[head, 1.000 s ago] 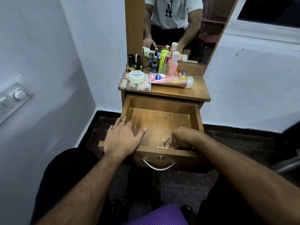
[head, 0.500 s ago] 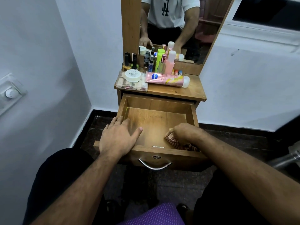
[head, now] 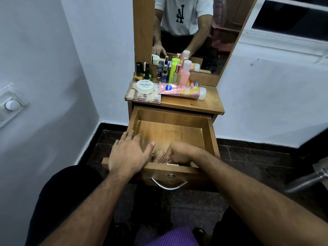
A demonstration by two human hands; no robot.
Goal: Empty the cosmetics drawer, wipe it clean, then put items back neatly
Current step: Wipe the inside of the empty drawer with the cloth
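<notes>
Looking down at a small wooden dressing table (head: pixel 204 105) tucked against white walls, with a tall wood-framed mirror (head: pixel 191 32) at the back of it. Next biggest thing is the pulled-out wooden drawer (head: pixel 170 128) with a curved metal handle (head: pixel 168 185) on its front; the only thing showing inside it is the cloth.

On the surface above sits a clear plastic organiser box (head: pixel 143 96) at the left edge, with a round white nail polish remover tub (head: pixel 145 86) resting on top of it. Just beside the box lies a pink lotion tube with a white cap (head: pixel 181 90), on its side. Behind those stand a pink bottle with a white cap (head: pixel 185 72), a lime green bottle (head: pixel 173 71), a couple of dark spray bottles (head: pixel 162 71) and nail polish bottles (head: pixel 142 71), all upright near the mirror.

Left hand (head: pixel 128 155) lies flat with fingers spread over the drawer's front-left corner, thumb pointing inward, so that grip is released, just resting on the wood. Right hand (head: pixel 179 152) is inside the drawer near the front wall, grip clenched around a beige and brown checked cloth (head: pixel 158 155) pressed to the drawer floor. The cloth sits between the two hands, mostly hidden.
</notes>
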